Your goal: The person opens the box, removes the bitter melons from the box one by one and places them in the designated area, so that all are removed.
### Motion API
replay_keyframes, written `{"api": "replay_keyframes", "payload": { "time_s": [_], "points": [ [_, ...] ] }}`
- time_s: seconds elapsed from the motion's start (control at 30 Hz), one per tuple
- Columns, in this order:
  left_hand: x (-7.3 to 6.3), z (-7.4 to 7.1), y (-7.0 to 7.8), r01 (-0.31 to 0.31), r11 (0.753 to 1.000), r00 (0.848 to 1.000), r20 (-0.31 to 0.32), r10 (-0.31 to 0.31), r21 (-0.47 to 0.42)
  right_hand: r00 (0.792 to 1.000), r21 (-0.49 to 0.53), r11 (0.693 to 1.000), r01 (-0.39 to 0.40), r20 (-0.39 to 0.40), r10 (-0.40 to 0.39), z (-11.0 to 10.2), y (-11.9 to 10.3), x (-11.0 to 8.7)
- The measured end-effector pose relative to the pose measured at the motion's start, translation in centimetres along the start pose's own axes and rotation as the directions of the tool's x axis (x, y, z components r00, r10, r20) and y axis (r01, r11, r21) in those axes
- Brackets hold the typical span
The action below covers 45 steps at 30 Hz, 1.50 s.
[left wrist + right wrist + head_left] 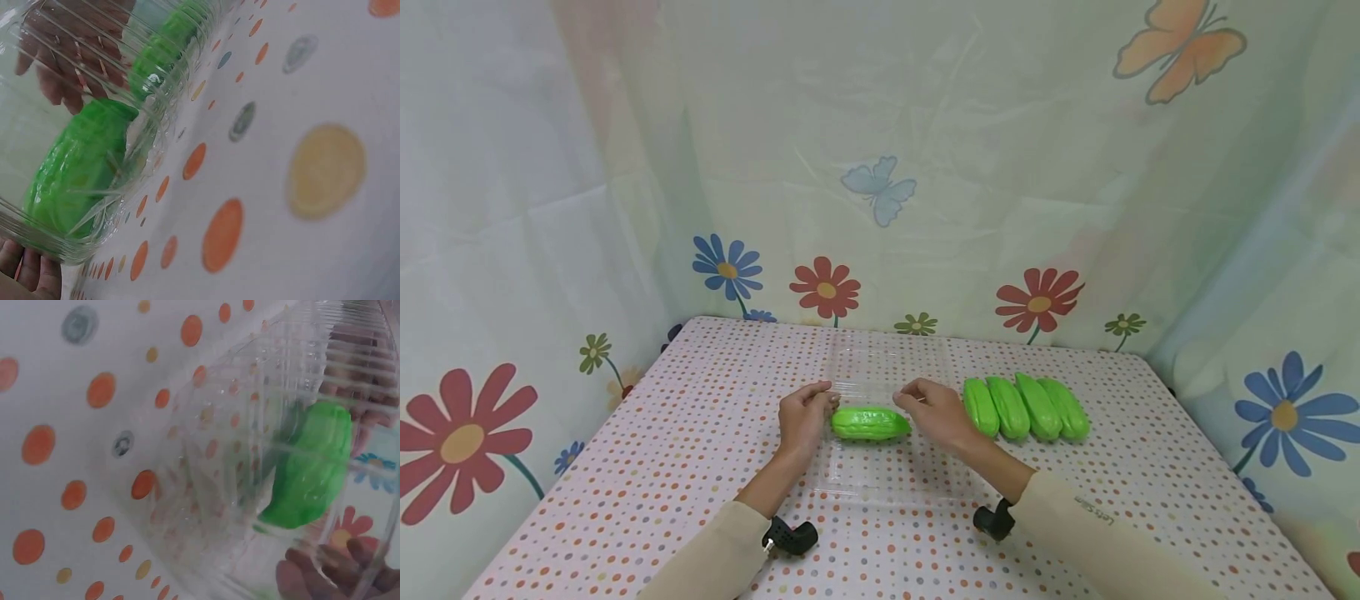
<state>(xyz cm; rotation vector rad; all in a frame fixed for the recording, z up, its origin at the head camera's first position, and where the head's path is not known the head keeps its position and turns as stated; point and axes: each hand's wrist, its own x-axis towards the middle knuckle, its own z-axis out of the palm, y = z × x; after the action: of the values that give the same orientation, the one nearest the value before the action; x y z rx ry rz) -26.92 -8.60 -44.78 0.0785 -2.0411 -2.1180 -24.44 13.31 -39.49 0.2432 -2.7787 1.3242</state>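
Observation:
A bright green, ridged gourd (869, 423) lies crosswise in a clear plastic box (891, 483), its tapered end toward the right. My left hand (803, 419) is beside the gourd's blunt end, at the left wall of the box; in the left wrist view its fingers (30, 267) rest along the outer edge of the plastic. Past the tapered end, my right hand (942, 414) hovers with fingers loosely bent and nothing in them. Through the clear wall in the right wrist view, the gourd (312, 469) lies apart from the right fingers (331, 572).
Several more green gourds (1026, 408) lie in a row on the dotted tablecloth (700, 417), right of the box. The clear lid (889, 358) lies folded open behind the box. A flowered curtain (925, 250) hangs along the table's far edge.

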Motion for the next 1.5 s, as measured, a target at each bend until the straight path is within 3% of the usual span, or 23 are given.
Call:
{"api": "replay_keyframes", "payload": {
  "time_s": [0.27,0.7,0.87,0.97,1.07,1.2,1.5],
  "points": [
    [0.0,0.0,-0.2,-0.010,1.000,1.000,-0.008,0.011,0.014,0.996,-0.051,0.998,-0.039,0.079,0.043,0.6,-0.8,0.0],
    [0.0,0.1,-0.3,-0.015,1.000,1.000,0.005,0.015,-0.023,0.962,-0.225,0.974,-0.031,0.259,0.091,2.1,-1.4,0.3],
    [0.1,0.2,-0.2,-0.019,1.000,1.000,0.003,0.019,-0.016,0.954,-0.256,0.967,0.003,0.290,0.074,2.5,-1.5,0.6],
    [-0.6,0.2,1.0,-0.015,1.000,1.000,0.007,0.015,-0.005,0.952,-0.261,0.965,0.017,0.299,0.064,2.7,-1.5,0.8],
    [-0.7,0.3,1.3,-0.006,1.000,1.000,0.010,0.006,-0.009,0.952,-0.270,0.963,0.019,0.300,0.066,3.0,-1.5,0.8],
    [-0.1,0.2,0.1,-0.002,1.000,1.000,0.012,0.003,-0.025,0.950,-0.277,0.961,0.014,0.303,0.074,3.2,-1.5,0.7],
    [0.1,0.1,-0.3,-0.021,0.999,1.000,0.006,0.021,-0.029,0.947,-0.280,0.960,0.026,0.315,0.066,3.3,-1.3,0.7]
  ]
}}
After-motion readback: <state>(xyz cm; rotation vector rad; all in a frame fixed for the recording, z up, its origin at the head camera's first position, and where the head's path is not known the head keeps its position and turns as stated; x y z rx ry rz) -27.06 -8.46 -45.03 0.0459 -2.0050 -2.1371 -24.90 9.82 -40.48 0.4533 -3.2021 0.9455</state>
